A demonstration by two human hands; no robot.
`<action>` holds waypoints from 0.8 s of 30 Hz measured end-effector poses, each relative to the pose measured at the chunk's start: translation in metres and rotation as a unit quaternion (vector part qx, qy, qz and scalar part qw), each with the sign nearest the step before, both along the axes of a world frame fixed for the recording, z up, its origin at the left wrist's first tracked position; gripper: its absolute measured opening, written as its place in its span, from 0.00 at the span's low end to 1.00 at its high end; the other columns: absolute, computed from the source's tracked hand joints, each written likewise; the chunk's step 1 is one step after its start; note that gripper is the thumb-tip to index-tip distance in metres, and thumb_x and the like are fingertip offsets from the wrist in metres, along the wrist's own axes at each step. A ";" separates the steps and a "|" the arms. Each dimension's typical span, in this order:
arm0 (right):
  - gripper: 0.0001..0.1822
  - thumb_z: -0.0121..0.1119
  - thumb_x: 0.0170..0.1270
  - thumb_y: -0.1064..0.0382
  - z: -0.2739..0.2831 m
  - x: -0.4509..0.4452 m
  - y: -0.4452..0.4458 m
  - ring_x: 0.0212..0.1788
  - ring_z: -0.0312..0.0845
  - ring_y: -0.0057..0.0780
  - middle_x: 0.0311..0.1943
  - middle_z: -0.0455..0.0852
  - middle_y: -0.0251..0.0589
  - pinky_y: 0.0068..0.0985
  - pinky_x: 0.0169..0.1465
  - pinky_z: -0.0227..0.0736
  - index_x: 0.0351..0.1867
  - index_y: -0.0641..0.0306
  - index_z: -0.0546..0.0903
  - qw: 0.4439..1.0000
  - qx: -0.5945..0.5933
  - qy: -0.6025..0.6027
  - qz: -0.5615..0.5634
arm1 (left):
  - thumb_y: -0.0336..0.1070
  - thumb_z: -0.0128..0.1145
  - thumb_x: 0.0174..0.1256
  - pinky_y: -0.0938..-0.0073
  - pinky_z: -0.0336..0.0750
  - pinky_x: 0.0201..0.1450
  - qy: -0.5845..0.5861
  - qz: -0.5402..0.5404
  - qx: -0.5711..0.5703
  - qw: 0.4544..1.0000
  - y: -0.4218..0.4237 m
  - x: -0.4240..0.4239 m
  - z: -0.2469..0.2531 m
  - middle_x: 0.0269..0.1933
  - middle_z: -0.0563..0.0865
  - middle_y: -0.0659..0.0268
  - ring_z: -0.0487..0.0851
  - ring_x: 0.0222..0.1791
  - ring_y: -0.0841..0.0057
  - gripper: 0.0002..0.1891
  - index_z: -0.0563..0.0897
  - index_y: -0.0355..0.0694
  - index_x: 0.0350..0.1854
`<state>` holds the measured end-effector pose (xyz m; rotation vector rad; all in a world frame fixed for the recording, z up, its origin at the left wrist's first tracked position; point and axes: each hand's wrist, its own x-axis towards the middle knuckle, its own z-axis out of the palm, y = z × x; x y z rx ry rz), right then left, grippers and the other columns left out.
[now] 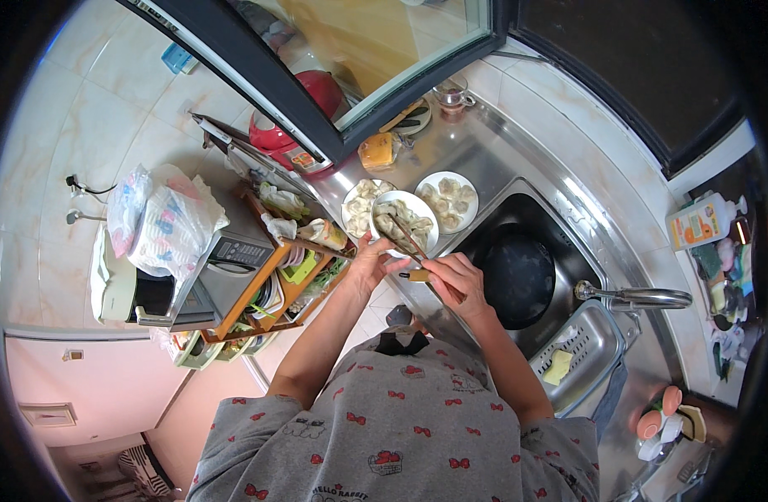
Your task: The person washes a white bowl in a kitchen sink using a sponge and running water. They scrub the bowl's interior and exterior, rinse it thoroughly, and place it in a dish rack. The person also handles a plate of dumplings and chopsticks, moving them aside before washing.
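My left hand [374,257] grips the near rim of a white bowl [381,202] that holds several dumplings [415,216]. A pair of brown chopsticks [411,240] is in my right hand [456,279], their tips among those dumplings. A short wooden handle with a dark tip [415,275] sticks out to the left by my right fingers; what it belongs to is hidden. Behind the bowl, partly covered by it, stands a white plate of dumplings [359,207]. To its right is another white plate [473,207] with dumplings.
At right is a sink [575,251] with a dark round pan [518,279] inside, a faucet [641,296] and a metal drain basket [584,376] with a yellow sponge [557,367]. An open window frame [343,141] overhangs the counter. A microwave [224,267] stands left on a shelf.
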<state>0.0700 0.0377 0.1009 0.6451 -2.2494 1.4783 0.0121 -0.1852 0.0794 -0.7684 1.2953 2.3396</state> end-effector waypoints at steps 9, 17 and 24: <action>0.21 0.46 0.75 0.53 -0.038 -0.006 -0.001 0.37 0.81 0.20 0.38 0.88 0.42 0.17 0.34 0.72 0.47 0.70 0.83 0.847 -0.385 -0.354 -0.095 | 0.25 0.61 0.51 0.41 0.82 0.52 -0.055 0.012 0.067 0.996 0.001 0.001 -0.006 0.58 0.69 0.55 0.72 0.56 0.52 0.27 0.71 0.41 0.57; 0.21 0.46 0.75 0.50 -0.045 -0.011 0.010 0.40 0.80 0.21 0.39 0.87 0.41 0.18 0.33 0.74 0.49 0.67 0.82 0.796 -0.448 -0.373 -0.163 | 0.25 0.61 0.49 0.41 0.82 0.52 -0.065 -0.001 0.075 0.995 0.001 -0.008 -0.012 0.57 0.69 0.54 0.73 0.56 0.51 0.30 0.68 0.40 0.58; 0.22 0.46 0.76 0.49 -0.044 -0.013 0.008 0.42 0.79 0.21 0.41 0.86 0.38 0.18 0.34 0.74 0.50 0.65 0.83 0.849 -0.372 -0.346 -0.145 | 0.27 0.62 0.50 0.43 0.82 0.53 -0.053 -0.009 0.072 0.996 0.002 -0.014 -0.015 0.56 0.73 0.54 0.76 0.54 0.54 0.28 0.72 0.36 0.57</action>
